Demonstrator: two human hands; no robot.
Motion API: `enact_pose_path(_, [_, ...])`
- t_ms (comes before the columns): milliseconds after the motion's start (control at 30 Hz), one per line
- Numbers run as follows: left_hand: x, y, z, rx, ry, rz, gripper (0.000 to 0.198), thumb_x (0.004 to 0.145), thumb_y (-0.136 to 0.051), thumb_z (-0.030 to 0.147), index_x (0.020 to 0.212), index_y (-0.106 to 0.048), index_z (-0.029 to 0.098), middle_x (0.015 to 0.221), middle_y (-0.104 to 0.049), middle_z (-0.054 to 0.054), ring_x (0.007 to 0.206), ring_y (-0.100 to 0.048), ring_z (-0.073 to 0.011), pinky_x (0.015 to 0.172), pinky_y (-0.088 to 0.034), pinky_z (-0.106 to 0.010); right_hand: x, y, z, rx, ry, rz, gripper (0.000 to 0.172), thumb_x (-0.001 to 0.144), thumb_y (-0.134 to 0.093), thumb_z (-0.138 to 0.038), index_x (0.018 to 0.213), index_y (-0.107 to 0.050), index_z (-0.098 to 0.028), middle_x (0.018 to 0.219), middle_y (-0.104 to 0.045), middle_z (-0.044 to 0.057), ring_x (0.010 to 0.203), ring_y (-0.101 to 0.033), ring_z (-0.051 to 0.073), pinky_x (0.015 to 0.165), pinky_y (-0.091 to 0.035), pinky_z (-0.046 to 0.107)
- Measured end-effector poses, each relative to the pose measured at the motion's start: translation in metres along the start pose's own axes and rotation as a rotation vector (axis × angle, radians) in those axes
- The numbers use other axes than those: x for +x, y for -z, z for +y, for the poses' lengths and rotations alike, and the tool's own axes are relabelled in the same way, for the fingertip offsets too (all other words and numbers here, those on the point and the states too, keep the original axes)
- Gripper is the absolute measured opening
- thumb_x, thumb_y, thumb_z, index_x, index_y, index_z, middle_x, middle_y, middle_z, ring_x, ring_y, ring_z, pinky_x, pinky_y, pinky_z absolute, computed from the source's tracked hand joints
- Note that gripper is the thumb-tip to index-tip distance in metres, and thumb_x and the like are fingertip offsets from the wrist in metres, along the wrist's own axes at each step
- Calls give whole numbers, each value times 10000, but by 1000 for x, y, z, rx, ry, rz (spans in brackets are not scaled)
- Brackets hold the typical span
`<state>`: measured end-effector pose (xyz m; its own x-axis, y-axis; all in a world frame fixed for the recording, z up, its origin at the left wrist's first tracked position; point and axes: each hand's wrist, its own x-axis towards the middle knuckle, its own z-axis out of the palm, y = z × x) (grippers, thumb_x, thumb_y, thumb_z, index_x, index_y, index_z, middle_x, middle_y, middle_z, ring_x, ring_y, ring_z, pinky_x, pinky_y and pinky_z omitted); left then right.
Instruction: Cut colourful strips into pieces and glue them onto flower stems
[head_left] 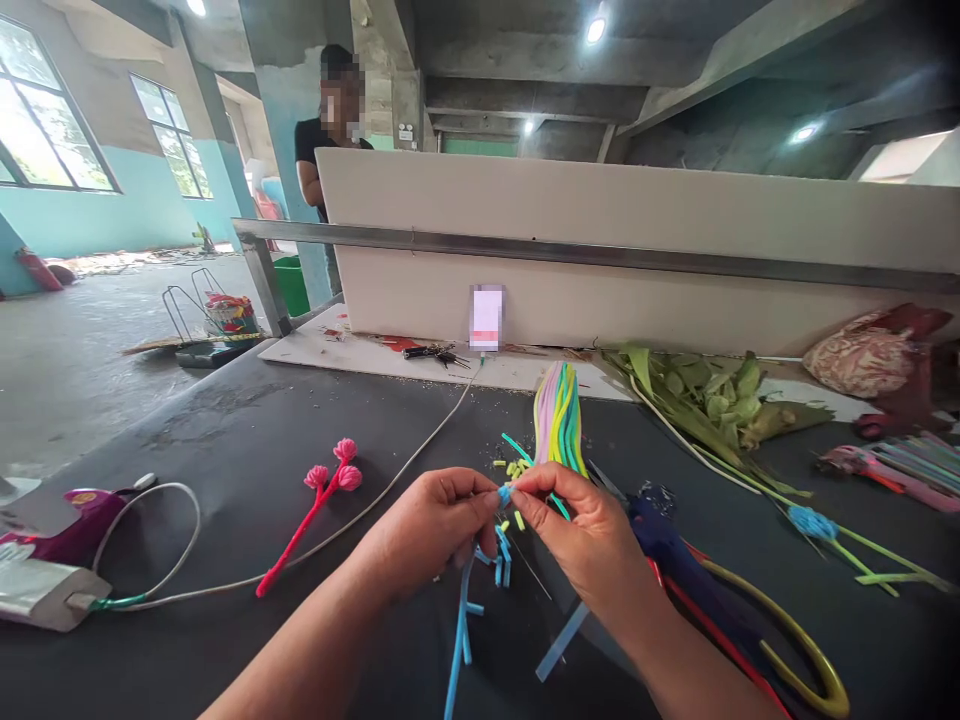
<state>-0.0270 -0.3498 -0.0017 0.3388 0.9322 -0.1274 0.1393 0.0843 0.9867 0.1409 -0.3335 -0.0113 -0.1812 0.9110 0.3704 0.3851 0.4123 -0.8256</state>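
Both my hands meet above the dark table [225,440]. My left hand [431,525] and my right hand [577,530] pinch the same small blue pipe cleaner piece [504,493] between their fingertips. A long blue pipe cleaner [457,640] hangs down below my left hand. Short blue offcuts [501,565] and small yellow-green bits [514,468] lie under the hands. A bundle of pastel pipe cleaners [559,415] lies just beyond my right hand.
A pink three-bud stem [319,500] lies left of my hands. A glue gun [67,520] with its white cable [405,465] sits at far left. Green leaves [712,400], a blue flower stem [814,523] and scissors with yellow handles [780,640] lie right. A person stands behind the white partition [600,220].
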Motion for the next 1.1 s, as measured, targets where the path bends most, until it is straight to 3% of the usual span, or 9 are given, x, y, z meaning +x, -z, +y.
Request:
enact_pose_path(500, [6,2,-11,-113,1,43,335,748,-539,458,806,-612,136,602,-601,5,389,-382,-37,347,-252,-166,4,-1,21,3,-95,5,264,704,-647,-479,765,-649,-222,772,-662,23,755,-597,209,753,-455,315])
enact_pose_path(733, [6,1,-10,-223,-6,19,308,737,-572,433,827,-588,139,601,-603,2,370,-371,-30,332,-238,-158,3,-4,19,56,-93,42,262,716,-649,-470,803,-656,-223,817,-655,32,803,-584,211,761,-458,309])
enact_pose_path(1100, [8,-1,-8,-229,33,26,318,733,-585,445,850,-565,150,575,-601,18,346,-357,-25,327,-225,-158,1,-3,9,95,-150,49,206,695,-654,-417,703,-643,-211,699,-627,6,677,-568,173,656,-470,260])
